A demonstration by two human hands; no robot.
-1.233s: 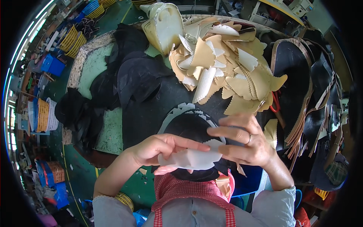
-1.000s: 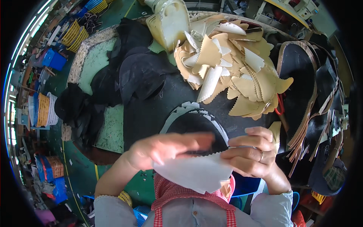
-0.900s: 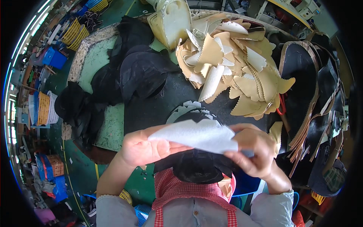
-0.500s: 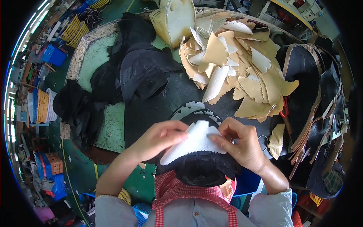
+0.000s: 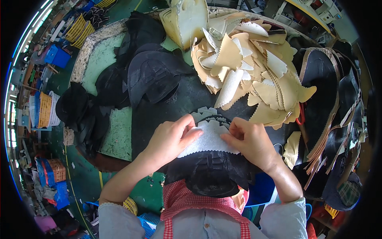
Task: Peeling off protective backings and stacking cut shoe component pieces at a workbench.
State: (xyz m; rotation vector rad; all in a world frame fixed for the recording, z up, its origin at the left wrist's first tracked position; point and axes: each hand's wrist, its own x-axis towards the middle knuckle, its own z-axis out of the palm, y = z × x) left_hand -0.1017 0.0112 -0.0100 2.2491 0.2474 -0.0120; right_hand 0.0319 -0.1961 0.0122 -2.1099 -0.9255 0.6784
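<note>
Between my two hands is a white, felt-like piece with a zigzag edge (image 5: 211,139). My left hand (image 5: 172,135) pinches its left end between thumb and fingers. At the other end my right hand (image 5: 247,139) has it pinched the same way. The piece lies over a black, stitched shoe-upper-like part (image 5: 207,175) close in front of my body. Just beyond my fingers a pale toothed edge (image 5: 207,113) shows along the black part's far rim. Much of that rim is hidden under my hands and the white piece.
A heap of tan and white zigzag-edged pieces (image 5: 262,75) lies at the back right. Black parts (image 5: 155,75) are piled at the back left. Long black strips (image 5: 318,87) hang at the right, near red-handled scissors (image 5: 301,113). A cream block (image 5: 185,28) stands at the back.
My left hand has shifted up and taken a firmer pinch on the white piece. The piece has turned from slanted to nearly level across the black part.
</note>
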